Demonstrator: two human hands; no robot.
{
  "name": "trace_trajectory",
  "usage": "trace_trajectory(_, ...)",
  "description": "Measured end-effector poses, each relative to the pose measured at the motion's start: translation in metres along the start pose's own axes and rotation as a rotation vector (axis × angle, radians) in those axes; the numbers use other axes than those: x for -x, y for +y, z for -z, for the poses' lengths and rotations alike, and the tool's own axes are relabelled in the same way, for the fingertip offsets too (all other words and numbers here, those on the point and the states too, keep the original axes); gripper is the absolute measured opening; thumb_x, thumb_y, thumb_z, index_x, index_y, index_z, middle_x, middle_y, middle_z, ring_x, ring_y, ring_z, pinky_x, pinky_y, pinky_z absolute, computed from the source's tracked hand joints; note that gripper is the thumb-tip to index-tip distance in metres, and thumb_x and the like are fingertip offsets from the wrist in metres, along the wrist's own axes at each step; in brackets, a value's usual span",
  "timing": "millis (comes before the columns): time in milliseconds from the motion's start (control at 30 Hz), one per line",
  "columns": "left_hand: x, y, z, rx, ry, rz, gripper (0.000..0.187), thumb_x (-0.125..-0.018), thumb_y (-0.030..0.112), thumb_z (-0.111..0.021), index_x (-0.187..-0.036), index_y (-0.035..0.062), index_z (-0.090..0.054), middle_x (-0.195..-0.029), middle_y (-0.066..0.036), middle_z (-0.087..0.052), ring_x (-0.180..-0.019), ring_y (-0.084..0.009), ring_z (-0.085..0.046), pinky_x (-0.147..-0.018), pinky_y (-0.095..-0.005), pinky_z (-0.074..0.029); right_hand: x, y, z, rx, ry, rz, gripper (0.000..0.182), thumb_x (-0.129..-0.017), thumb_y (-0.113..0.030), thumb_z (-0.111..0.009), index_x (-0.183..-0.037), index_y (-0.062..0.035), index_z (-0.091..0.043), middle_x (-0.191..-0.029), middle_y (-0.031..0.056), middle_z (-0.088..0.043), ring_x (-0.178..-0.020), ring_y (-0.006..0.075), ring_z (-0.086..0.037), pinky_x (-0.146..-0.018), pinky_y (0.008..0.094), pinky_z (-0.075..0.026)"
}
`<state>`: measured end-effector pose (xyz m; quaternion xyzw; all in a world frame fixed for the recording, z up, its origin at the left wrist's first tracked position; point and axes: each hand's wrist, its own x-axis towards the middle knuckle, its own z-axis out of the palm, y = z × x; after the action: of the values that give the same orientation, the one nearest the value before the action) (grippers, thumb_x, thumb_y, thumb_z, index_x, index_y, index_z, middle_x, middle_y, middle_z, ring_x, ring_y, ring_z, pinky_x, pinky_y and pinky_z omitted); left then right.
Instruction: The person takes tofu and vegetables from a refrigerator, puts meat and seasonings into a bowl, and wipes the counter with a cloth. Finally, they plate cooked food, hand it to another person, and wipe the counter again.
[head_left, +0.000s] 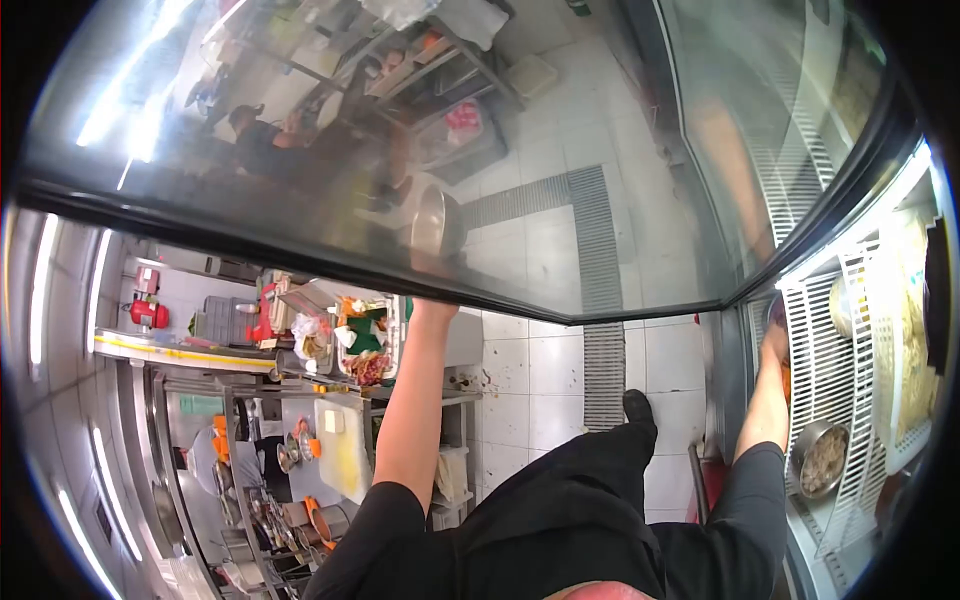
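Note:
My left arm reaches forward beneath the dark edge of a glass door [640, 230]. Through the glass, my left hand [432, 268] shows dimly, closed on the rim of a round metal bowl [434, 222]. My right arm extends into a lit refrigerator on the right. Beside a white wire shelf [822, 330], my right hand [776, 338] is at a dark, purplish thing I cannot make out; its fingers are mostly hidden. A metal bowl of pale, chunky food [822, 460] stands farther down inside the refrigerator, near my right forearm.
At left, a counter holds a container of vegetable scraps [365, 340] and a white cutting board [342, 450]. Below are racks with pots and utensils. A floor drain grate [603, 370] crosses white tiles with scattered crumbs. Another person [265, 145] appears in or through the glass.

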<state>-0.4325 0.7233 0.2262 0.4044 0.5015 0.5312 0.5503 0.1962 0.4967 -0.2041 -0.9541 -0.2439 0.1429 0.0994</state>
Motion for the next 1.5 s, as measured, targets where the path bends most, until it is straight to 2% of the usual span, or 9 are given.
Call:
trace_trajectory(233, -0.052, -0.011, 0.013, 0.106, -0.017, -0.085, 0.032, -0.102, 0.034, -0.044, -0.124, 0.0128, -0.055, -0.112, -0.007, -0.061, -0.092, -0.0236, -0.060, -0.077, -0.0398, -0.053, 0.022, -0.017, 0.046, 0.048, 0.029, 0.303, 0.042, -0.106, -0.023, -0.035, -0.138, -0.0009, -0.054, -0.142, 0.0213, -0.053, -0.136, 0.0355, -0.046, -0.115, 0.0433, -0.033)
trace_trajectory(367, -0.002, -0.001, 0.005, 0.444, 0.507, 0.080, 0.031, -0.092, 0.016, -0.043, -0.113, -0.0006, -0.057, -0.102, -0.016, -0.068, -0.083, -0.0273, -0.068, -0.074, -0.0404, -0.057, 0.016, -0.003, 0.033, 0.031, -0.046, 0.322, 0.039, -0.105, -0.018, -0.038, -0.133, -0.0009, -0.059, -0.135, 0.0230, -0.058, -0.129, 0.0356, -0.054, -0.109, 0.0439, -0.041)
trace_trajectory(533, 0.072, -0.065, 0.082, 0.261, 0.444, 0.268, 0.042, -0.081, 0.007, -0.043, -0.119, -0.0089, -0.051, -0.099, -0.024, -0.065, -0.076, -0.0296, -0.065, -0.055, -0.0314, -0.052, 0.038, -0.020, 0.073, -0.404, 0.008, 0.331, 0.028, -0.095, -0.015, -0.058, -0.117, 0.0014, -0.062, -0.118, 0.0226, -0.064, -0.115, 0.0357, -0.060, -0.101, 0.0450, -0.045)
trace_trajectory(600, 0.115, -0.078, 0.084, 0.268, 0.486, 0.378, 0.042, -0.080, 0.006, -0.043, -0.118, -0.0097, -0.051, -0.094, -0.024, -0.065, -0.073, -0.0286, -0.064, -0.052, -0.0291, -0.050, 0.025, 0.009, 0.037, -0.065, 0.161, 0.623, 0.037, -0.084, -0.010, -0.075, -0.113, 0.0041, -0.057, -0.106, 0.0199, -0.065, -0.108, 0.0332, -0.060, -0.100, 0.0443, -0.042)
trace_trajectory(800, 0.223, -0.130, 0.099, 0.067, 0.417, 0.553, 0.043, -0.080, 0.001, -0.045, -0.121, -0.0066, -0.051, -0.099, -0.025, -0.066, -0.079, -0.0293, -0.068, -0.065, -0.0364, -0.060, 0.047, -0.009, 0.030, -0.666, 0.194, 0.230, 0.033, -0.094, -0.030, -0.071, -0.098, 0.0005, -0.059, -0.083, 0.0082, -0.058, -0.076, 0.0209, -0.055, -0.075, 0.0344, -0.049)
trace_trajectory(867, 0.252, -0.137, 0.082, -0.198, 0.405, 0.542, 0.053, -0.077, -0.005, -0.049, -0.129, -0.0036, -0.050, -0.106, -0.023, -0.065, -0.089, -0.0287, -0.069, -0.073, -0.0385, -0.061, 0.086, -0.030, 0.032, -1.024, 0.078, 0.565, 0.023, -0.095, -0.026, -0.071, -0.087, -0.0100, -0.057, -0.075, -0.0032, -0.052, -0.067, 0.0088, -0.049, -0.061, 0.0260, -0.044)
trace_trajectory(933, 0.275, -0.193, 0.101, -0.298, 0.334, 0.499, 0.055, -0.077, -0.004, -0.050, -0.131, -0.0030, -0.050, -0.108, -0.022, -0.065, -0.092, -0.0281, -0.069, -0.076, -0.0384, -0.060, 0.202, -0.103, 0.119, -1.371, -0.553, 0.248, 0.017, -0.094, -0.024, -0.068, -0.089, -0.0119, -0.058, -0.073, -0.0032, -0.053, -0.061, 0.0063, -0.045, -0.052, 0.0234, -0.035)
trace_trajectory(1167, 0.322, -0.189, 0.071, -0.141, 0.146, 0.384, 0.060, -0.078, -0.001, -0.053, -0.138, -0.0014, -0.049, -0.110, -0.014, -0.065, -0.094, -0.0228, -0.064, -0.081, -0.0341, -0.054, 0.443, -0.229, 0.208, -0.719, -1.135, 1.099, 0.018, -0.094, -0.022, -0.069, -0.097, -0.0050, -0.072, -0.083, 0.0045, -0.069, -0.072, 0.0157, -0.065, -0.064, 0.0327, -0.053)
trace_trajectory(1500, 0.467, -0.158, 0.161, 0.239, 0.680, 0.231, 0.054, -0.078, 0.000, -0.059, -0.132, -0.0005, -0.052, -0.109, -0.009, -0.064, -0.098, -0.0184, -0.062, -0.087, -0.0313, -0.050, 0.514, -0.410, 0.225, -0.050, -0.245, 2.165, 0.021, -0.077, -0.022, -0.078, -0.087, -0.0069, -0.067, -0.091, 0.0152, -0.065, -0.091, 0.0343, -0.062, -0.082, 0.0469, -0.046)
